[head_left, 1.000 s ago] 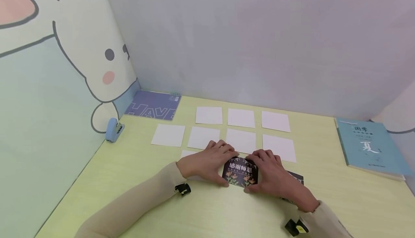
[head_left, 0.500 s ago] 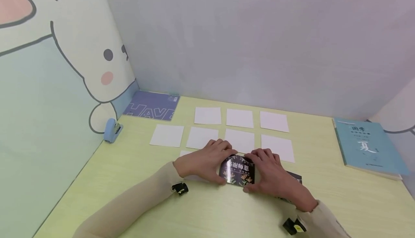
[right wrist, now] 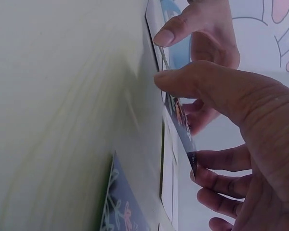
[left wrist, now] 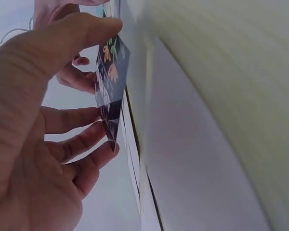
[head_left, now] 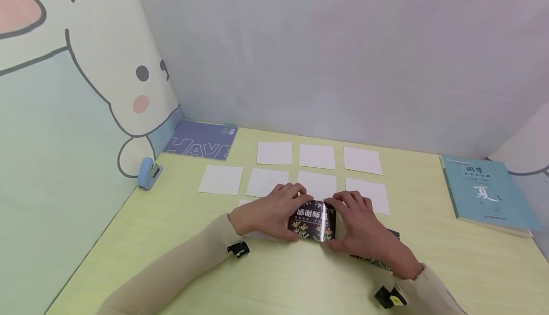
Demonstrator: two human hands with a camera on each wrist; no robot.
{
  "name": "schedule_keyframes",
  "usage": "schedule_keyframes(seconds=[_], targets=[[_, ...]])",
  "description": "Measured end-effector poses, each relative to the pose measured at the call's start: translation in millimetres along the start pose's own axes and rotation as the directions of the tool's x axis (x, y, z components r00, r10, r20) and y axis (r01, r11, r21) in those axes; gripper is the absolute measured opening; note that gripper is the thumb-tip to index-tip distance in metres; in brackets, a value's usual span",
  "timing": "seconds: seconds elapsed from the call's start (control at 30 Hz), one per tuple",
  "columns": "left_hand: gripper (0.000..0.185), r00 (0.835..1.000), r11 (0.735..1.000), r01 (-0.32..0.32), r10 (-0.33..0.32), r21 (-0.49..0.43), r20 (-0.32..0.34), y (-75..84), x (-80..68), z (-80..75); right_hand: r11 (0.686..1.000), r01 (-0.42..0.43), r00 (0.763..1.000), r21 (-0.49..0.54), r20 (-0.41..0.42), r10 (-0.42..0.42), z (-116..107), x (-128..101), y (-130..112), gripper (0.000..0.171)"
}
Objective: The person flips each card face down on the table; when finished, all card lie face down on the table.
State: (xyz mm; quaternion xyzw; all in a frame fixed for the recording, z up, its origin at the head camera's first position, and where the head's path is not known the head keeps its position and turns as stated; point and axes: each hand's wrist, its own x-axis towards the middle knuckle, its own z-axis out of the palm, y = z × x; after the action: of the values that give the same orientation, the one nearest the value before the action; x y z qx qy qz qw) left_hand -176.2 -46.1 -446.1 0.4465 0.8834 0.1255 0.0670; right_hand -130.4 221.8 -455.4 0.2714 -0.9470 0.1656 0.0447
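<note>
A dark card (head_left: 306, 223) with white Chinese characters and orange flowers is held between my two hands, slightly raised off the table. My left hand (head_left: 269, 214) pinches its left side, thumb at the near edge and fingers at the far edge. On the other side my right hand (head_left: 363, 233) grips it the same way. The left wrist view shows the card (left wrist: 111, 72) tilted above the surface, near a white card (left wrist: 197, 149). Beneath my right hand lies a second dark card (head_left: 372, 260), partly hidden; the right wrist view shows its flower print (right wrist: 123, 204).
Several white cards (head_left: 220, 179) lie in rows beyond my hands, some partly covered by the left hand. A blue stapler (head_left: 147, 174) and a purple notebook (head_left: 201, 139) are at the left. To the right lies a blue book (head_left: 489, 196).
The held card has shifted slightly left and away from me, and the glare on it has moved to its right side. Both hands keep their grip; the right hand has risen slightly.
</note>
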Motion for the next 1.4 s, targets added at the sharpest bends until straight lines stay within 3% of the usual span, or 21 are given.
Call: schedule_keyframes(seconds=[0.37, 0.47, 0.63, 0.73, 0.9, 1.07, 1.23, 1.4], targets=[[0.097, 0.999, 0.988, 0.013, -0.005, 0.157, -0.052, 15.9, 16.1, -1.6, 0.999, 0.02, 0.998, 0.031, -0.056, -0.018, -3.2, -0.7, -3.0, 0.09], [0.098, 0.998, 0.989, 0.026, -0.017, 0.145, -0.061, 14.1, 16.0, -0.7, 0.994, 0.022, 0.997, 0.105, -0.076, -0.014, -6.8, -1.7, -3.2, 0.094], [0.097, 0.996, 0.999, 0.024, -0.028, -0.047, -0.084, 7.4, 13.3, -0.1, 0.949, 0.023, 0.994, 0.316, -0.112, 0.013, -13.2, -1.7, -1.2, 0.103], [0.095, 0.992, 0.984, -0.006, -0.017, -0.178, -0.124, 5.0, 12.0, -1.4, 0.933, 0.014, 0.994, 0.36, -0.106, 0.026, -14.9, -1.4, -0.2, 0.1], [0.092, 0.975, 0.945, -0.075, 0.002, -0.32, -0.222, 4.8, 11.8, -3.5, 0.924, 0.045, 0.996, 0.38, -0.092, -0.01, -15.1, -4.1, 2.3, 0.086], [0.092, 0.952, 0.875, -0.104, -0.049, -0.472, -0.302, 6.4, 11.6, -4.6, 0.907, 0.1, 0.993, 0.408, -0.093, -0.067, -13.6, -6.0, 4.3, 0.079], [0.092, 0.931, 0.85, -0.126, -0.077, -0.511, -0.357, 7.5, 10.2, -5.7, 0.903, 0.117, 0.992, 0.413, -0.094, -0.086, -9.7, -6.4, 4.6, 0.078], [0.093, 0.925, 0.835, -0.134, -0.089, -0.534, -0.37, 8.6, 10.9, -4.5, 0.912, 0.058, 0.995, 0.406, -0.093, -0.022, -5.1, -6.8, 2.3, 0.087]])
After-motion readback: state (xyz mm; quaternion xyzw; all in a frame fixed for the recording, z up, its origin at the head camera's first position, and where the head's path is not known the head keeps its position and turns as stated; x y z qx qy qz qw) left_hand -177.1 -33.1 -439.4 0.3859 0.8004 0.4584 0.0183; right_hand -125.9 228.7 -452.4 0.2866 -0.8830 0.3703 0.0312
